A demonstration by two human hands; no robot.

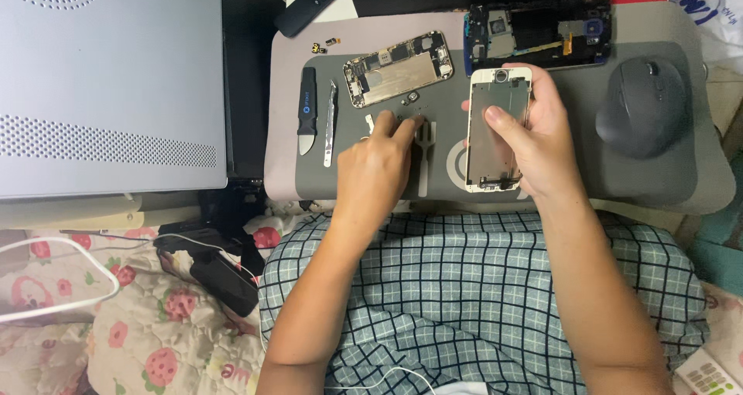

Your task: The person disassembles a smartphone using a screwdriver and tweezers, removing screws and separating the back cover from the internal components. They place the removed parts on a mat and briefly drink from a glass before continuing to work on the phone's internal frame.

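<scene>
Gripping a detached phone screen panel (pixel 498 129) upright by its edges, thumb across its back, the right hand (pixel 534 143) holds it above the grey work mat (pixel 573 124). The left hand (pixel 377 167) rests knuckles-up beside it, fingers curled down onto small parts; whether it pinches anything cannot be told. Just beyond its fingertips lies an opened phone body (pixel 398 68), tweezers (pixel 330 124) to its left.

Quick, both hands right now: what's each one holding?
Left hand: fingertips down on the grey work mat among tiny loose parts; grip cannot be told.
Right hand: closed on the white-framed phone screen panel.
</scene>
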